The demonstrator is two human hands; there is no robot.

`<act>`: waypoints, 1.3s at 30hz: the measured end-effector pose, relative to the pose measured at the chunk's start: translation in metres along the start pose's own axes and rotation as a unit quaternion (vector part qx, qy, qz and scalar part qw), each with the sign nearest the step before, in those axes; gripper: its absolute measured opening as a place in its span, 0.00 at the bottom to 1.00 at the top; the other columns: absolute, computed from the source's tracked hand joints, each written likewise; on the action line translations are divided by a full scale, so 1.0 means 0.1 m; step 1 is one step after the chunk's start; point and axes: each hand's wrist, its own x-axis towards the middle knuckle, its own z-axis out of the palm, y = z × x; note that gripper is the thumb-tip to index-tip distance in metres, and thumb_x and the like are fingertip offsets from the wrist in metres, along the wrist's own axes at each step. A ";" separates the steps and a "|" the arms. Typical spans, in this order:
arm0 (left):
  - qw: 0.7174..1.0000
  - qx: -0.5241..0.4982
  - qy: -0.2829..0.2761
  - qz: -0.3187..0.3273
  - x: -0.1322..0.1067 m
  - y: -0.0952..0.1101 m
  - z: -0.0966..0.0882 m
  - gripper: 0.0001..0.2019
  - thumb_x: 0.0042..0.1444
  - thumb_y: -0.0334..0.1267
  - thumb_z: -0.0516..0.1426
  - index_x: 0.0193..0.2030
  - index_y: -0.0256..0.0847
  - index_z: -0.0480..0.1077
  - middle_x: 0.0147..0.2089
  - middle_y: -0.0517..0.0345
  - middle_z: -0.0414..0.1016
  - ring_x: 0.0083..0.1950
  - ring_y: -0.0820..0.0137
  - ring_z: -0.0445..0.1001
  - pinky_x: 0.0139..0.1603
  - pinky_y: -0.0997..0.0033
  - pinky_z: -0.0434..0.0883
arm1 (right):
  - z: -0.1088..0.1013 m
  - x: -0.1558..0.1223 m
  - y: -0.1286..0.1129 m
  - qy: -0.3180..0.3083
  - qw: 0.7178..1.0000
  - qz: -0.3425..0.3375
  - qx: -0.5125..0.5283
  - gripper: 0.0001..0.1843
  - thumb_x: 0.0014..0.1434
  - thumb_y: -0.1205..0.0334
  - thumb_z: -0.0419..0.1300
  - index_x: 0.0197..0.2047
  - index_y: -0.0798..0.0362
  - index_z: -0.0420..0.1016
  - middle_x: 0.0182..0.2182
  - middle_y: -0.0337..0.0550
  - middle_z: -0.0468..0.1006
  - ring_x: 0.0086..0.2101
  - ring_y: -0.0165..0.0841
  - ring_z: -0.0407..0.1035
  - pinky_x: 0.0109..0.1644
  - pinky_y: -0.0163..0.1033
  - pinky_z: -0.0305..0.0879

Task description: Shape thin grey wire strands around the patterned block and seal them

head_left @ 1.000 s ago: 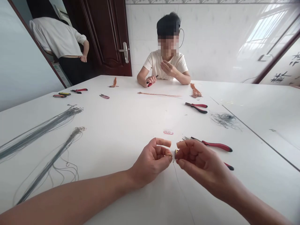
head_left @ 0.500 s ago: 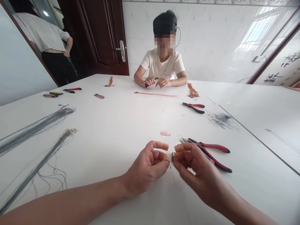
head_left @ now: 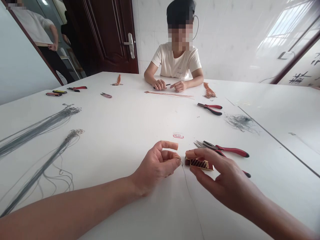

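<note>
Item: small oblong clasp [head_left: 199,163], gold-rimmed with a dark patterned face, located over the near part of the white work table [head_left: 125,133] and held between thumb and fingers of the right hand [head_left: 223,178], which close on its long edges. Judged stiff, light metal; the polished rim looks slippery, so those long edges seem the surest hold. Companion item: thin dark cord [head_left: 192,196], apparently soft and limp, best taken near its end, which is pinched tightly in the left hand [head_left: 155,166] and lies just beside the clasp; any join between them cannot be told. Adjacent: red-handled pliers [head_left: 232,150], just beyond the right hand.
</note>
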 end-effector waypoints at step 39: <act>0.997 -0.027 0.040 -0.052 0.03 0.06 -0.02 0.17 0.49 0.34 0.59 0.46 0.46 0.61 0.29 0.67 0.64 0.21 0.84 0.54 0.25 0.77 0.53 | -0.32 0.09 0.56 -0.002 0.978 0.084 -0.192 0.14 0.58 0.52 0.51 0.44 0.48 0.70 0.45 0.45 0.74 0.43 0.42 0.68 0.43 0.50 0.66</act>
